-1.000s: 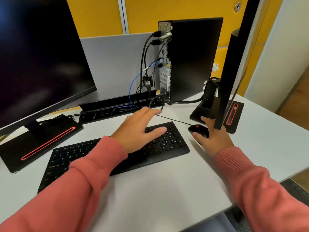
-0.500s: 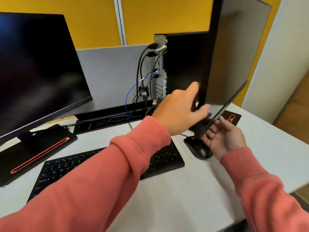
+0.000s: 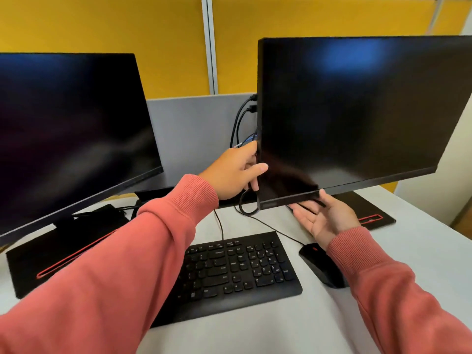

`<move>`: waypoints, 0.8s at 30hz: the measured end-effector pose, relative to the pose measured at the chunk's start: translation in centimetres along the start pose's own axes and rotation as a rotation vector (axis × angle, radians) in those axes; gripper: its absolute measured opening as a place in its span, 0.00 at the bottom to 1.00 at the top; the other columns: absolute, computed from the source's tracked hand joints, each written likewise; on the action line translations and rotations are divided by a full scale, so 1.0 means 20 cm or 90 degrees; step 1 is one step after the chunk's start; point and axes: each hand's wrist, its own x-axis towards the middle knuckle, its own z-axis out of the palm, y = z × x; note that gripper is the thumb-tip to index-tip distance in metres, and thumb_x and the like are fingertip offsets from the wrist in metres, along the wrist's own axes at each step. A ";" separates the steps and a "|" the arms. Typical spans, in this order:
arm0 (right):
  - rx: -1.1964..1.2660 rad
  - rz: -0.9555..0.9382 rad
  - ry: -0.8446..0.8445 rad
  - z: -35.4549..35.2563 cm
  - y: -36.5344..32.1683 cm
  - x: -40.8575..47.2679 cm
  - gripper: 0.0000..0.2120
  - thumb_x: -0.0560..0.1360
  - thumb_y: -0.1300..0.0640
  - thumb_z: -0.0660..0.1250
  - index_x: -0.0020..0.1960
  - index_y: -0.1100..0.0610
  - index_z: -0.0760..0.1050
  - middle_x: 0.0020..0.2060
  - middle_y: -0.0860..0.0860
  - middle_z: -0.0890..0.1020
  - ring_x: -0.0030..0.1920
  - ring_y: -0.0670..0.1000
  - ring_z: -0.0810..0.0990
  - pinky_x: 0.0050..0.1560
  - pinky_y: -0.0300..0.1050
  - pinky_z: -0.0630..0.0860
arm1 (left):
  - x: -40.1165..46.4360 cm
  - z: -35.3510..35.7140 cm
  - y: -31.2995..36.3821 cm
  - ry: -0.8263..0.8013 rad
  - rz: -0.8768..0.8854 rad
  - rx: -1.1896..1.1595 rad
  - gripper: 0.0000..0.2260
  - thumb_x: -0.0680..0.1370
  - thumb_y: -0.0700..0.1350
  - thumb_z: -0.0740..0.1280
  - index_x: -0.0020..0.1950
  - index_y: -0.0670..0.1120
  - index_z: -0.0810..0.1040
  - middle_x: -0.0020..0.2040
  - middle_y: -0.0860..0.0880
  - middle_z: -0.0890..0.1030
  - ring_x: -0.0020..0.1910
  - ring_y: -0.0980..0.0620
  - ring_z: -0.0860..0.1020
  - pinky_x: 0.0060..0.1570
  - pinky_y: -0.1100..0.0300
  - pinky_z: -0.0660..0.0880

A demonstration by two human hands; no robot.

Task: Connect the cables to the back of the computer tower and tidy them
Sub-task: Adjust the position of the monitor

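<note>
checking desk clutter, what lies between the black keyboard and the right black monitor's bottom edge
In the head view, bare white desk crossed by two thin black cables; the black keyboard and right black monitor stand apart.

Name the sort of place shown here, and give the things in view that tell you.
Most likely an office workstation or computer lab desk. Two black monitors stand on a white desk with a keyboard and mouse, and a grey partition backs the desk under yellow wall panels.

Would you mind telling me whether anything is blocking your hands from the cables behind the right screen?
Yes. The right monitor stands in front of the cables, hiding all but a short stretch at its left edge, which the left hand grips.
</note>
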 end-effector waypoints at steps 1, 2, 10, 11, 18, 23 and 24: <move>0.011 0.000 0.004 0.01 -0.01 0.01 0.18 0.85 0.50 0.58 0.70 0.57 0.71 0.58 0.62 0.83 0.52 0.62 0.86 0.48 0.53 0.81 | 0.01 -0.02 -0.03 0.004 -0.010 -0.002 0.14 0.86 0.47 0.60 0.71 0.47 0.70 0.47 0.47 0.85 0.38 0.54 0.84 0.45 0.53 0.82; 0.023 0.000 0.007 0.02 -0.02 0.03 0.18 0.85 0.50 0.57 0.71 0.58 0.70 0.59 0.63 0.82 0.52 0.63 0.85 0.46 0.53 0.81 | 0.02 -0.03 -0.06 0.008 -0.024 -0.002 0.14 0.86 0.48 0.60 0.71 0.48 0.69 0.44 0.48 0.85 0.39 0.52 0.84 0.47 0.51 0.82; 0.066 -0.017 0.015 0.09 0.00 0.13 0.17 0.85 0.53 0.58 0.69 0.61 0.70 0.54 0.64 0.84 0.50 0.65 0.86 0.41 0.54 0.83 | 0.09 -0.11 -0.20 0.001 -0.076 -0.057 0.17 0.86 0.46 0.59 0.74 0.44 0.66 0.45 0.41 0.83 0.43 0.45 0.85 0.52 0.45 0.82; 0.074 -0.023 0.017 0.09 0.01 0.13 0.16 0.85 0.53 0.58 0.69 0.62 0.69 0.54 0.65 0.84 0.49 0.65 0.86 0.42 0.54 0.83 | 0.10 -0.11 -0.21 -0.002 -0.078 -0.062 0.18 0.86 0.46 0.59 0.74 0.43 0.65 0.47 0.40 0.83 0.43 0.44 0.85 0.52 0.43 0.82; 0.120 -0.055 0.015 0.12 0.06 0.14 0.16 0.85 0.56 0.59 0.70 0.62 0.67 0.57 0.66 0.82 0.50 0.67 0.85 0.49 0.59 0.84 | 0.10 -0.12 -0.26 0.032 -0.086 -0.070 0.16 0.86 0.47 0.59 0.74 0.48 0.66 0.51 0.39 0.83 0.43 0.45 0.85 0.51 0.46 0.83; 0.128 -0.073 0.018 0.14 0.09 0.14 0.16 0.85 0.57 0.59 0.69 0.63 0.66 0.57 0.67 0.81 0.50 0.66 0.86 0.53 0.62 0.82 | -0.01 -0.08 -0.24 0.106 -0.119 -0.097 0.15 0.85 0.42 0.61 0.72 0.49 0.69 0.54 0.43 0.80 0.44 0.48 0.85 0.50 0.55 0.83; 0.125 -0.078 0.020 0.13 0.09 0.14 0.15 0.85 0.58 0.59 0.69 0.63 0.66 0.57 0.67 0.81 0.50 0.66 0.86 0.54 0.62 0.82 | -0.04 -0.07 -0.25 0.102 -0.126 -0.096 0.18 0.85 0.41 0.61 0.75 0.49 0.67 0.55 0.46 0.80 0.44 0.50 0.85 0.50 0.56 0.83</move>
